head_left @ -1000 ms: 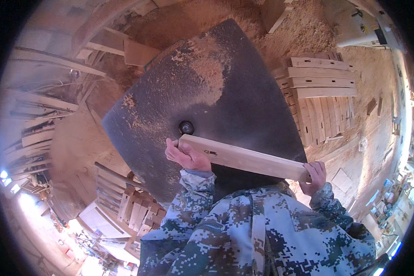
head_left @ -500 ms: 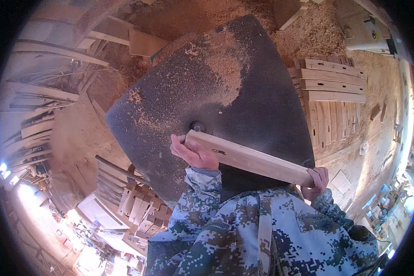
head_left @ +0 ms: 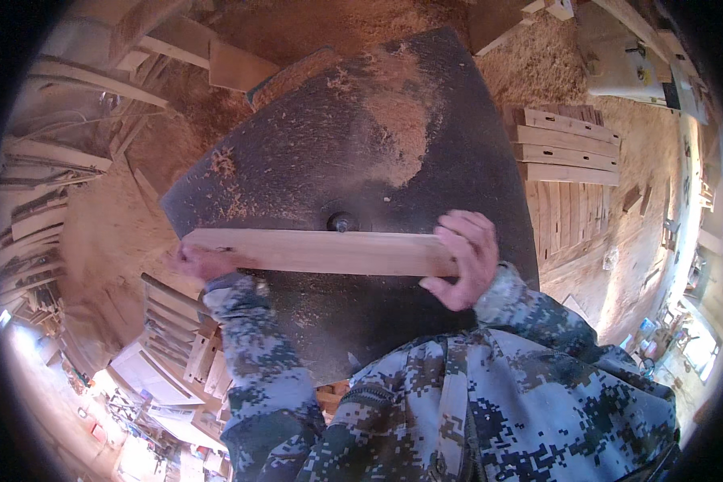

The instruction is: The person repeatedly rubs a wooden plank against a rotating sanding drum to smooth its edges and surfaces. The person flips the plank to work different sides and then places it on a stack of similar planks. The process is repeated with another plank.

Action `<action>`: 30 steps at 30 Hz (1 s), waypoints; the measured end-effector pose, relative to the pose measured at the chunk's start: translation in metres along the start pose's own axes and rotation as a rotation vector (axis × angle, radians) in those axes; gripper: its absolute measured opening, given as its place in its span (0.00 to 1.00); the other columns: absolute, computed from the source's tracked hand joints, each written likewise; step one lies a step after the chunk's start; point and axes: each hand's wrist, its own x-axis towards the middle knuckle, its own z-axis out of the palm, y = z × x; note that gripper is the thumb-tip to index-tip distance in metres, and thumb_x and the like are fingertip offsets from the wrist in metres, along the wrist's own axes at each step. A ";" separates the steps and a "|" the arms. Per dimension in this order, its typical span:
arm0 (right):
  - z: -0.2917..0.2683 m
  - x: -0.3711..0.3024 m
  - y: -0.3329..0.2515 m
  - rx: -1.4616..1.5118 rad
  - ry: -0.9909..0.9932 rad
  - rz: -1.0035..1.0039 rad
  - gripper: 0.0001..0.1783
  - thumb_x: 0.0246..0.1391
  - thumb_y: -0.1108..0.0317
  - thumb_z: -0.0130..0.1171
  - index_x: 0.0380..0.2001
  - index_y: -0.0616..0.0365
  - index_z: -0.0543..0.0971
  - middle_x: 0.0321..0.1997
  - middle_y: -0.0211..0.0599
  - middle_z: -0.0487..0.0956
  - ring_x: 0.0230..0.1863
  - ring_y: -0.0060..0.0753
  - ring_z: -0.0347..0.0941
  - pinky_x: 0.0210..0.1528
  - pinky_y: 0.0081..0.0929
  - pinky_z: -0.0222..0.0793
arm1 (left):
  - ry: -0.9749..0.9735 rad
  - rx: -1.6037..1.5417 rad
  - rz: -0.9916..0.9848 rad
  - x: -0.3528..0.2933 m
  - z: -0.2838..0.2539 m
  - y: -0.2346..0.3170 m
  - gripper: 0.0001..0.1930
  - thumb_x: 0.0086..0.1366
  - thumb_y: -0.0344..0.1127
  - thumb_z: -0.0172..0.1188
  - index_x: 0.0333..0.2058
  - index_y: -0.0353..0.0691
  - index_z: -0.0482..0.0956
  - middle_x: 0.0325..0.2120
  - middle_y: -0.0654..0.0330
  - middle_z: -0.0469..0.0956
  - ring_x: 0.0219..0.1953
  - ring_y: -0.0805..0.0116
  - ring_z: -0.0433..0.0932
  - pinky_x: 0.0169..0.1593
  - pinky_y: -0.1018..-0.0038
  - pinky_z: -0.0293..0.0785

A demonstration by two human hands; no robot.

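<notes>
We find the planed wooden board [head_left: 337, 252] lying roughly crosswise over the dark machine tabletop [head_left: 474, 161], its far long edge right at the small round spindle [head_left: 341, 222]; whether the two touch, we cannot tell. At the board's left end, the left hand [head_left: 205, 261], slightly blurred, has its fingers curled round the wood in a hold. At the other end, the right hand [head_left: 467, 257] is spread wide, fingers toward the far edge and thumb toward the near one; we cannot tell how firmly it bears on the wood. Beyond the spindle we note a broad patch of sawdust [head_left: 398, 120]. Off to the right, slotted boards [head_left: 570, 153] lie stacked on the dusty floor [head_left: 643, 153]. Nearest us, a camouflage jacket [head_left: 506, 402] fills the lower edge.
</notes>
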 end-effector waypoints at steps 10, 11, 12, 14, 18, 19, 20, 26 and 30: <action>0.134 0.094 -0.075 0.222 -0.163 -0.272 0.53 0.36 0.59 0.79 0.68 0.54 0.67 0.71 0.49 0.67 0.74 0.58 0.61 0.76 0.62 0.54 | -0.480 1.233 0.111 0.135 -0.177 -0.095 0.26 0.72 0.50 0.51 0.61 0.41 0.74 0.58 0.50 0.78 0.60 0.49 0.77 0.60 0.49 0.79; 0.141 0.096 -0.078 0.218 -0.161 -0.320 0.52 0.37 0.60 0.78 0.69 0.54 0.67 0.71 0.49 0.67 0.73 0.58 0.61 0.75 0.61 0.54 | -0.509 1.259 0.117 0.135 -0.187 -0.095 0.26 0.72 0.51 0.52 0.60 0.42 0.76 0.58 0.50 0.79 0.61 0.48 0.77 0.60 0.48 0.79; 0.144 0.096 -0.080 0.232 -0.162 -0.346 0.47 0.41 0.63 0.76 0.66 0.55 0.70 0.64 0.46 0.71 0.66 0.53 0.67 0.70 0.55 0.60 | -0.482 1.174 0.041 0.135 -0.195 -0.092 0.26 0.72 0.53 0.52 0.59 0.43 0.78 0.59 0.50 0.79 0.62 0.48 0.78 0.60 0.47 0.80; 0.138 0.088 -0.076 0.212 -0.303 -0.356 0.40 0.43 0.62 0.74 0.62 0.56 0.73 0.58 0.43 0.74 0.62 0.50 0.70 0.67 0.51 0.62 | -0.155 -0.020 -0.455 0.122 -0.189 -0.090 0.24 0.72 0.50 0.55 0.58 0.41 0.79 0.59 0.50 0.79 0.62 0.49 0.78 0.61 0.50 0.79; 0.082 0.032 -0.057 0.183 -0.360 -0.219 0.33 0.44 0.61 0.75 0.55 0.55 0.79 0.51 0.38 0.77 0.55 0.46 0.74 0.59 0.47 0.68 | -0.120 -0.273 -0.276 0.057 -0.152 -0.056 0.19 0.71 0.40 0.58 0.56 0.38 0.79 0.55 0.52 0.80 0.57 0.53 0.79 0.57 0.57 0.79; 0.061 0.014 -0.048 0.180 -0.342 -0.168 0.31 0.44 0.60 0.76 0.54 0.54 0.80 0.51 0.38 0.79 0.54 0.46 0.75 0.58 0.48 0.69 | -0.115 -0.171 -0.266 0.032 -0.137 -0.042 0.19 0.71 0.39 0.59 0.55 0.37 0.79 0.53 0.52 0.80 0.55 0.55 0.79 0.56 0.58 0.79; 0.038 -0.005 -0.037 0.189 -0.342 -0.100 0.30 0.44 0.59 0.76 0.52 0.52 0.82 0.51 0.37 0.80 0.53 0.47 0.76 0.57 0.48 0.70 | -0.047 -0.256 -0.315 0.004 -0.121 -0.026 0.18 0.71 0.39 0.59 0.54 0.36 0.80 0.51 0.53 0.80 0.52 0.57 0.78 0.54 0.60 0.79; -0.077 -0.138 0.017 -0.115 -0.033 0.292 0.16 0.45 0.65 0.72 0.39 0.58 0.89 0.46 0.46 0.85 0.50 0.53 0.79 0.55 0.48 0.75 | -0.442 0.227 0.031 -0.162 -0.040 0.078 0.14 0.72 0.39 0.60 0.48 0.33 0.81 0.39 0.51 0.78 0.45 0.55 0.75 0.51 0.56 0.72; -0.112 -0.222 0.029 -0.087 -0.052 0.483 0.15 0.51 0.63 0.67 0.37 0.62 0.85 0.41 0.49 0.79 0.43 0.52 0.76 0.49 0.45 0.74 | -0.359 0.244 0.346 -0.243 -0.001 0.112 0.13 0.75 0.34 0.51 0.49 0.33 0.79 0.45 0.47 0.75 0.53 0.46 0.69 0.59 0.51 0.64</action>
